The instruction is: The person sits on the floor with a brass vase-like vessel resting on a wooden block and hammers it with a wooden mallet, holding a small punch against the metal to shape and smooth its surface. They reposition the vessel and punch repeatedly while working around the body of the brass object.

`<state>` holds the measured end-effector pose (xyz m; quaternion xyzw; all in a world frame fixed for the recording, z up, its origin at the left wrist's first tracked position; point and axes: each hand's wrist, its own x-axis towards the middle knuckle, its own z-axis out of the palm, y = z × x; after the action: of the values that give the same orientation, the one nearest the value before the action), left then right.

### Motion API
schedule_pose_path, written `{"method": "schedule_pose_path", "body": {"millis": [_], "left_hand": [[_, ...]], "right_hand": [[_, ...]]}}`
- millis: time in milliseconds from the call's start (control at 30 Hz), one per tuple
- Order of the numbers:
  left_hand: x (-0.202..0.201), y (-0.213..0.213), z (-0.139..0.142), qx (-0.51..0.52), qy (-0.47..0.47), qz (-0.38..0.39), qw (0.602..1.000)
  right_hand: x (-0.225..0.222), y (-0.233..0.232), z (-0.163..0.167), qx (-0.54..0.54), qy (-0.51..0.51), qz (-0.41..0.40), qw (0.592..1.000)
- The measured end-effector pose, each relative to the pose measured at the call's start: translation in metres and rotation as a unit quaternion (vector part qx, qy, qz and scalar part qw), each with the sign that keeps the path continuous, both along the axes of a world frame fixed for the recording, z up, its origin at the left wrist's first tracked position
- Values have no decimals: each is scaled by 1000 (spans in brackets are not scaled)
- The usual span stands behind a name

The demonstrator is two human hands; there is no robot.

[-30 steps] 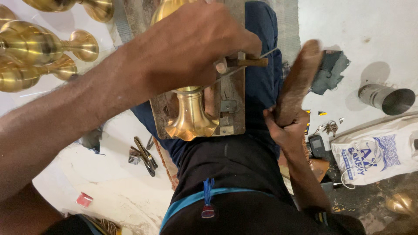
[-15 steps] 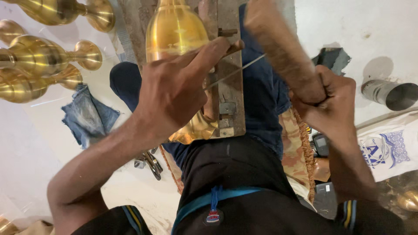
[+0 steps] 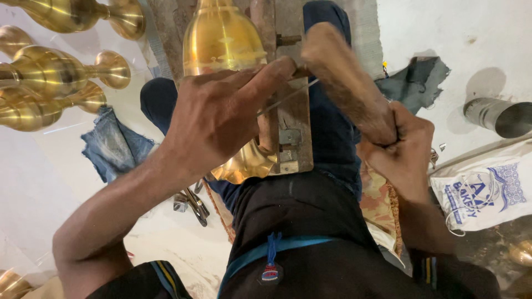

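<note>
While your left hand [image 3: 216, 124] spreads over the brass vessel [image 3: 224, 39], its fingers reach across to the thin metal rod [image 3: 288, 97] and the forefinger presses down near the rod's far end. That hand is not clenched; it lies open and flat, palm down, covering the middle of the vessel so only the rounded golden top and the flared foot [image 3: 249, 163] show around it. The vessel lies on its side on your lap, right against the worn wooden board [image 3: 291, 119], which carries a small metal bracket low on its face.

Your right hand [image 3: 402, 149] is wrapped tight around the thick wooden handle [image 3: 343, 83], fist fully closed at the lower end, and the handle slants up and left toward the board, where the rod runs out from it. Dark trousers and a blue cord sit below the board.

Off to your left, more finished brass vessels [image 3: 50, 72] lie on the pale floor, with a scrap of denim cloth [image 3: 113, 147] just beside them and pliers [image 3: 191, 202] nearer your knee. To your right sit a steel cup [image 3: 499, 116], a dark rag [image 3: 418, 83] and a white printed bag [image 3: 485, 188].
</note>
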<state>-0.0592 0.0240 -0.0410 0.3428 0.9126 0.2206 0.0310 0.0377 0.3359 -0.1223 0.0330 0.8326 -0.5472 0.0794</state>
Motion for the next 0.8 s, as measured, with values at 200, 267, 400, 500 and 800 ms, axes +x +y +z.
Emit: {"method": "schedule_pose_path", "body": {"millis": [200, 267, 400, 500, 800], "left_hand": [[-14, 1, 6, 8, -4, -96, 995], [-19, 2, 10, -23, -17, -106, 994], [-24, 10, 20, -87, -88, -105, 987], [-34, 14, 27, -128, -155, -61, 978], [-51, 9, 27, -85, -82, -89, 989]], "right_hand": [[45, -28, -55, -118, 95, -126, 980], [53, -37, -64, -83, 97, -118, 985], [60, -44, -66, -35, 20, -107, 993], [60, -44, -63, -24, -17, -94, 995], [49, -38, -63, -50, -108, -63, 991]]}}
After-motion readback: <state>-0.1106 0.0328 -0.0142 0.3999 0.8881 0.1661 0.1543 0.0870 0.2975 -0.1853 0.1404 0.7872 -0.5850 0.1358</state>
